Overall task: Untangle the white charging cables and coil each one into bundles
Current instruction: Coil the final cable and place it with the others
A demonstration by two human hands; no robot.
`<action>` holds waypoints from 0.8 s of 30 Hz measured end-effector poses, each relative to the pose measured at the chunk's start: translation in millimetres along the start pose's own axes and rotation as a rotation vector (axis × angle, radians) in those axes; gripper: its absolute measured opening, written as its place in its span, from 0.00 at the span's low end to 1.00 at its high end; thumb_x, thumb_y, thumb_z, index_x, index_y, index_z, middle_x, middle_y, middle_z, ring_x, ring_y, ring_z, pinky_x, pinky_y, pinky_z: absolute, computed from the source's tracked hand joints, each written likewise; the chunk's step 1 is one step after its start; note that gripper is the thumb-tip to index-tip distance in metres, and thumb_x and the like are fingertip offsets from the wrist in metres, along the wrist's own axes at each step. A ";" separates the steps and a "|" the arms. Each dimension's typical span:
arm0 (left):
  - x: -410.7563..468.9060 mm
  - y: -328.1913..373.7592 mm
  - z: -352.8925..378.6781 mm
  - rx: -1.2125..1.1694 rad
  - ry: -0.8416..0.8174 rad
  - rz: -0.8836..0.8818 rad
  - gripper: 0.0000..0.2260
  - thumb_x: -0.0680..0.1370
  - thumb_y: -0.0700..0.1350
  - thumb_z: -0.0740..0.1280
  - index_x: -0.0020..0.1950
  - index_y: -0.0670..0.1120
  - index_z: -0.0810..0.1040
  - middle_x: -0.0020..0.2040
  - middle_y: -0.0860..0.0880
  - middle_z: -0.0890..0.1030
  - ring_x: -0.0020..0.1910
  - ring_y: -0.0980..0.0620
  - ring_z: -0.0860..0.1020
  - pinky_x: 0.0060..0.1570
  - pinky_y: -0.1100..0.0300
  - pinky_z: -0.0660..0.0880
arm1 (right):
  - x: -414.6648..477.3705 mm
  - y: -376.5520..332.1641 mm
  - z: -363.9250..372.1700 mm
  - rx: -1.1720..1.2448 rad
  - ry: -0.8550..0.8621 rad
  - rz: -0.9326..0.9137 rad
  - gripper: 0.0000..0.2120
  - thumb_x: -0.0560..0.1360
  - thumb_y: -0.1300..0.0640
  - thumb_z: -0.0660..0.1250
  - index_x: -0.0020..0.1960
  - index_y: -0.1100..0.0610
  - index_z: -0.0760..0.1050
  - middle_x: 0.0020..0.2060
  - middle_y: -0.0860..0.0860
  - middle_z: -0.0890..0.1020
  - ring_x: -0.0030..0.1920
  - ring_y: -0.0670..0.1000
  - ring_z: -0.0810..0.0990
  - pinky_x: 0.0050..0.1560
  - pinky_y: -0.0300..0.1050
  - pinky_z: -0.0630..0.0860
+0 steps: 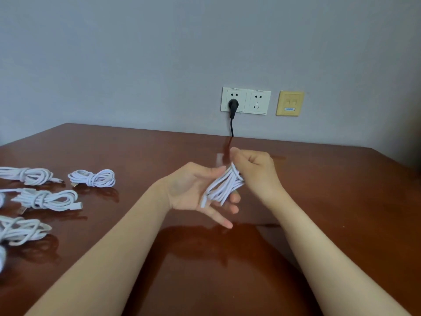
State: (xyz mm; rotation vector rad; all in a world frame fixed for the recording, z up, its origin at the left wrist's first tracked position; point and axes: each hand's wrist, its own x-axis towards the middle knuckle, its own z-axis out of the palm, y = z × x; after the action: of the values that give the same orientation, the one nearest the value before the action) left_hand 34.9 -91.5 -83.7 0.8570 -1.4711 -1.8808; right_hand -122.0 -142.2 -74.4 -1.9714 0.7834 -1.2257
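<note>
A white charging cable, folded into several loops, hangs between my two hands above the middle of the brown table. My left hand lies palm up under the loops, with the thumb pressing them and the little finger stretched out. My right hand grips the upper end of the loops with curled fingers. A white plug end of the cable sticks out near my left palm.
Several tied white cable bundles lie on the left of the table: one, another, a third and more at the left edge. A black plug sits in a wall socket behind the table.
</note>
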 end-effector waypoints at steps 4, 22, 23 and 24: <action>7.8 -1.7 7.5 -0.111 -0.072 0.011 0.23 0.67 0.53 0.75 0.58 0.41 0.81 0.40 0.46 0.82 0.39 0.50 0.83 0.44 0.52 0.80 | 2.2 1.7 -9.8 -0.012 0.018 -0.004 0.25 0.78 0.56 0.61 0.25 0.60 0.61 0.21 0.51 0.64 0.24 0.45 0.61 0.29 0.40 0.60; 30.7 -1.5 44.7 1.021 0.576 0.027 0.11 0.83 0.52 0.51 0.47 0.51 0.69 0.38 0.53 0.72 0.33 0.60 0.70 0.39 0.62 0.69 | 0.1 2.1 -7.0 -0.482 0.228 0.269 0.22 0.74 0.51 0.60 0.23 0.57 0.63 0.22 0.50 0.66 0.31 0.55 0.66 0.29 0.43 0.60; 31.3 -2.9 44.9 0.984 0.606 0.093 0.13 0.82 0.53 0.50 0.41 0.51 0.67 0.36 0.54 0.71 0.29 0.62 0.70 0.36 0.65 0.67 | 1.4 3.9 -8.4 -0.445 0.221 0.276 0.22 0.73 0.51 0.60 0.22 0.56 0.65 0.20 0.50 0.66 0.30 0.53 0.65 0.29 0.43 0.59; 31.6 -4.0 45.6 0.947 0.636 0.155 0.15 0.82 0.54 0.50 0.39 0.51 0.67 0.34 0.54 0.71 0.27 0.64 0.70 0.33 0.67 0.66 | 2.8 6.2 -9.8 -0.409 0.207 0.272 0.22 0.73 0.51 0.61 0.21 0.55 0.68 0.18 0.49 0.66 0.28 0.51 0.65 0.29 0.43 0.59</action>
State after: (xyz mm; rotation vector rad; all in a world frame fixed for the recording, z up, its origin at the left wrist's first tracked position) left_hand -20.6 -88.3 -83.4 1.5111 -1.8765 -0.5954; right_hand -130.7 -150.2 -74.7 -1.9786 1.4528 -1.1840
